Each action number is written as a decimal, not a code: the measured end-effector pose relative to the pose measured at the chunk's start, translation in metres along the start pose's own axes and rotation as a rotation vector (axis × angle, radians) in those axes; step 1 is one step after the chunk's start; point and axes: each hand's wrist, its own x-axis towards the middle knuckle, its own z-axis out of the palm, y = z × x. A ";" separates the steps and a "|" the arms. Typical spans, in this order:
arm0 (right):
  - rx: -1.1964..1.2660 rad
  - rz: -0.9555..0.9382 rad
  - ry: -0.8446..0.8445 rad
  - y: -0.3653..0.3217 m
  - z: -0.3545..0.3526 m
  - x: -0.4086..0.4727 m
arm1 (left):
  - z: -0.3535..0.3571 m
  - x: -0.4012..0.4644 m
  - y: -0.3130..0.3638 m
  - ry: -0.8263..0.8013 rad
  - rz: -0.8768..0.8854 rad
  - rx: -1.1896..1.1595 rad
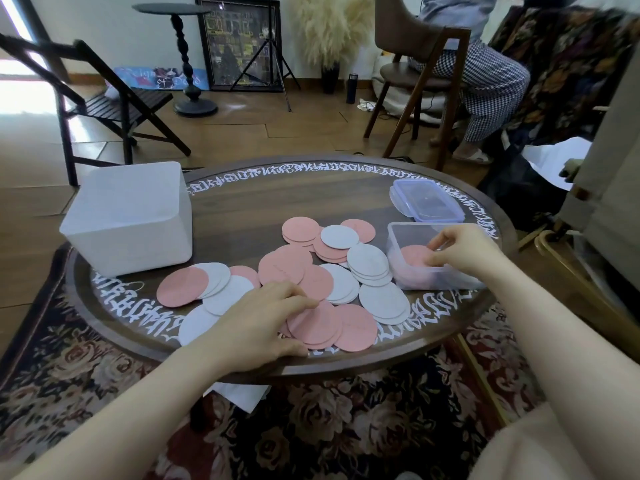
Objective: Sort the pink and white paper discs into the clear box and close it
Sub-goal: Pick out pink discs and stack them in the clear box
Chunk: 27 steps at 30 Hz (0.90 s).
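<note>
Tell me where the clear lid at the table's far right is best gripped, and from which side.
Grip the lid by its near long rim, coming from above on the box side. It lies flat on the table, apart from the box, so only its raised rim offers fingers a hold. The right hand, now at the box, is likely nearest.

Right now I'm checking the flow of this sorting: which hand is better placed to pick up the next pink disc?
Left. The left hand already rests on the pink discs at the table's near edge, while the right hand is busy inside the clear box.
</note>
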 end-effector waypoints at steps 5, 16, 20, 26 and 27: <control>-0.099 0.041 -0.008 -0.002 0.004 -0.003 | -0.001 0.002 0.001 0.014 -0.009 0.000; -0.154 0.014 0.095 -0.004 0.008 -0.004 | 0.000 0.002 0.001 0.016 -0.024 -0.009; -0.023 -0.269 0.317 -0.025 0.018 -0.026 | -0.001 0.002 0.001 0.017 -0.023 -0.022; 0.151 -0.616 0.014 -0.062 0.040 -0.083 | -0.001 0.002 0.003 0.028 -0.045 -0.015; 0.133 -0.614 -0.083 -0.062 0.046 -0.089 | -0.001 0.001 0.003 0.035 -0.058 0.003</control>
